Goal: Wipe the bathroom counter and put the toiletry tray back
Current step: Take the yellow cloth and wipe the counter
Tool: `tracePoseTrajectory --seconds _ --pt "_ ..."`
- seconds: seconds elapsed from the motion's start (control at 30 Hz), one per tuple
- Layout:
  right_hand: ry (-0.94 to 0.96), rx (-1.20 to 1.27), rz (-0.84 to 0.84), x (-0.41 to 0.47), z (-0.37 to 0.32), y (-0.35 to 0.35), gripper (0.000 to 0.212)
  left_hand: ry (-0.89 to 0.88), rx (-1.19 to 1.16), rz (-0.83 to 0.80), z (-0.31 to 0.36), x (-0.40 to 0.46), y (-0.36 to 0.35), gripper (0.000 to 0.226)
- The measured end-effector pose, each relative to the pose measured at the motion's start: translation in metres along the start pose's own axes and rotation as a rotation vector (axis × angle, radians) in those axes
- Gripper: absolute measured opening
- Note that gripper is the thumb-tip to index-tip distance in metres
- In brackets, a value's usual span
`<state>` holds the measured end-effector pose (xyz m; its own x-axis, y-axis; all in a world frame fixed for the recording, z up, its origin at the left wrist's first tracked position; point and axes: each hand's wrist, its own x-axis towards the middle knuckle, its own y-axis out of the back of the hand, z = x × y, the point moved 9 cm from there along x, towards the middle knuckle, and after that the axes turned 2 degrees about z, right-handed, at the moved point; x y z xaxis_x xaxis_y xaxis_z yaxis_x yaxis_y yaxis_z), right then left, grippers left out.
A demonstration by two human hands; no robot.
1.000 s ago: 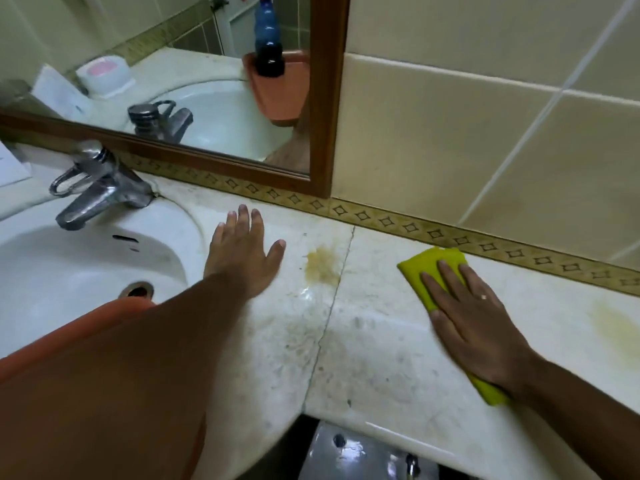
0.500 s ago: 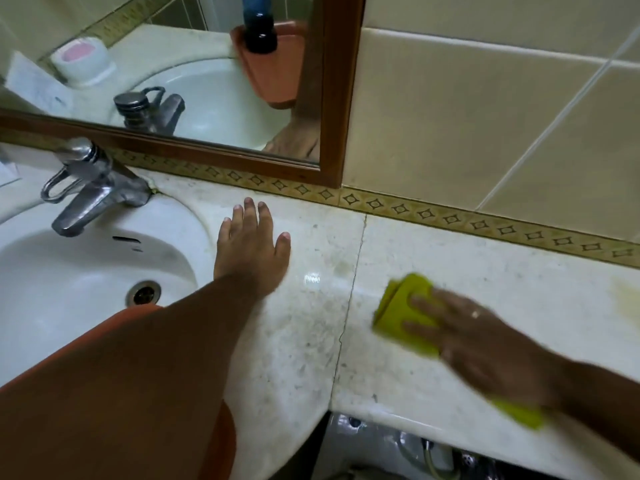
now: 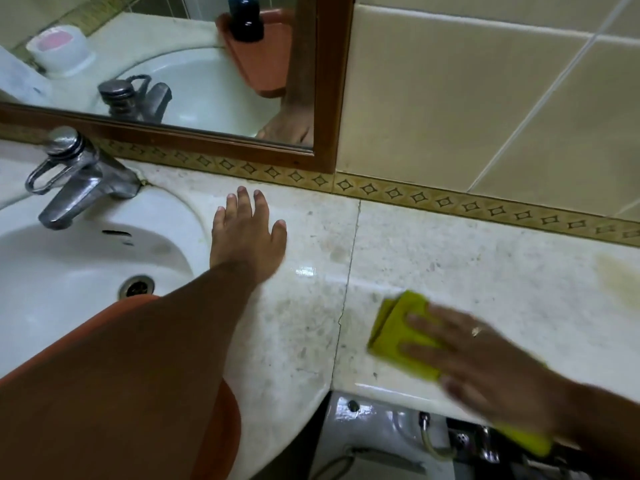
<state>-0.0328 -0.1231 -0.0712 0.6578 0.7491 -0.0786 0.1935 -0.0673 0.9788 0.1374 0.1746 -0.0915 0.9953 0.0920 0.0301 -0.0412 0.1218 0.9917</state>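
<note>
My right hand (image 3: 485, 362) presses a folded yellow cloth (image 3: 398, 327) flat on the pale marble counter (image 3: 485, 258), close to its front edge; the hand is motion-blurred. My left hand (image 3: 247, 233) lies flat with fingers spread on the counter beside the sink, holding nothing. An orange tray (image 3: 230, 434) sits under my left forearm over the sink, mostly hidden by the arm. In the mirror, the tray's reflection (image 3: 266, 64) carries a dark blue bottle (image 3: 246, 19).
A chrome faucet (image 3: 79, 181) stands behind the white sink (image 3: 69, 271). A brownish stain (image 3: 620, 282) marks the counter at far right. A wood-framed mirror (image 3: 325, 98) and tiled wall back the counter. White fixtures and pipes (image 3: 381, 438) show below its front edge.
My right hand has swept the cloth from near the back wall toward the front edge and slightly left. The yellow stain beside the counter seam has faded. My left hand stayed put.
</note>
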Motion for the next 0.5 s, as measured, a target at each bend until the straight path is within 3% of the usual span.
tracePoseTrajectory --seconds 0.1,0.17,0.23,0.3,0.4,0.5 --pt "-0.328 -0.022 0.058 0.028 0.087 0.032 0.053 0.003 0.009 0.01 0.001 0.0 0.0 0.073" --pt "-0.442 -0.068 0.076 0.08 0.098 0.036 0.054 0.001 0.012 0.006 0.002 0.0 -0.001 0.073" --pt "-0.389 -0.09 0.057 0.136 0.067 0.029 0.057 0.001 0.018 0.01 0.001 -0.001 0.0 0.072" --pt "-0.217 -0.121 0.021 0.158 0.018 0.017 0.059 -0.005 0.026 0.011 0.001 0.0 0.0 0.072" --pt "0.024 -0.041 0.005 0.095 -0.034 -0.002 0.055 -0.003 0.021 0.007 0.001 -0.002 0.001 0.074" --pt "-0.017 0.026 -0.007 0.02 -0.003 -0.002 0.053 -0.008 0.019 0.014 0.003 -0.001 0.002 0.075"
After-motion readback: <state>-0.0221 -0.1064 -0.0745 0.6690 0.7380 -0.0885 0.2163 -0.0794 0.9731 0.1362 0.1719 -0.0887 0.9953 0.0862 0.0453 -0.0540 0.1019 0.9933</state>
